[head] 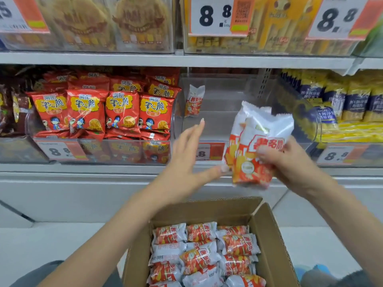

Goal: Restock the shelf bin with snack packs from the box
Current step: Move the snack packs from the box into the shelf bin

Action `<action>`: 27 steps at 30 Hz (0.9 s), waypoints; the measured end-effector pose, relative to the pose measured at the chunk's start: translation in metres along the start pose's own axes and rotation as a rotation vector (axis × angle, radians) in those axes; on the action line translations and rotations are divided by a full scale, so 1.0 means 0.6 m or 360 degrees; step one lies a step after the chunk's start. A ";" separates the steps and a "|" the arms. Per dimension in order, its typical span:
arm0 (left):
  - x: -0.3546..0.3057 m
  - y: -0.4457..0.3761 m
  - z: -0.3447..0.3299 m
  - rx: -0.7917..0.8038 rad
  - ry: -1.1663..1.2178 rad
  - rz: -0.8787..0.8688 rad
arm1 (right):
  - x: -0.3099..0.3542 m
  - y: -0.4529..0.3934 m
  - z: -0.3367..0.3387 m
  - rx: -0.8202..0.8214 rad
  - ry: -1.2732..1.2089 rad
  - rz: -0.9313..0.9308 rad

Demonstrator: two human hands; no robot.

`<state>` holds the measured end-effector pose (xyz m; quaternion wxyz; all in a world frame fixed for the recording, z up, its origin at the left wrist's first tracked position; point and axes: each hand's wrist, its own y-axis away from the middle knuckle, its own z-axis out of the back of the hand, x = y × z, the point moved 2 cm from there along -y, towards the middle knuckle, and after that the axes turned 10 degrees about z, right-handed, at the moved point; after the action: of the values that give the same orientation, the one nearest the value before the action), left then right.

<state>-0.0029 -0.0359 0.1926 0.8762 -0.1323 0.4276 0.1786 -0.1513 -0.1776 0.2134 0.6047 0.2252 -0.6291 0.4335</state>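
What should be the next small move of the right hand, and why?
Probably lift the snack packs gripped by the right hand into the clear bin ahead: it holds only one pack, and the open left hand is beside its front.

Left hand (187,160) spread, right hand (290,160) gripping

The clear plastic shelf bin (217,96) stands open at the front and nearly bare inside; one white-and-red snack pack (194,100) leans upright against its left wall. The grey metal shelf (186,60) above caps the opening. Bins of red snack bags (103,110) and yellow-and-blue packets (342,104) flank both sides.
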 end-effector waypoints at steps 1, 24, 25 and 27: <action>0.004 -0.020 0.020 -0.0201 -0.0288 -0.0107 | 0.019 -0.031 0.013 0.0006 0.0050 0.0043; 0.116 -0.124 0.008 -0.0756 -0.1302 -0.0558 | -0.196 -0.383 -0.068 0.0335 0.0496 -0.0083; 0.116 -0.124 0.008 -0.0756 -0.1299 -0.0560 | -0.199 -0.382 -0.067 0.0296 0.0501 -0.0047; 0.117 -0.124 0.008 -0.0757 -0.1293 -0.0568 | -0.210 -0.381 -0.066 0.0208 0.0479 -0.0054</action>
<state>0.0722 -0.0874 0.1453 0.9344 -0.3192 -0.0298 0.1554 0.0768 -0.2949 0.1512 0.6834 0.2072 -0.4980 0.4920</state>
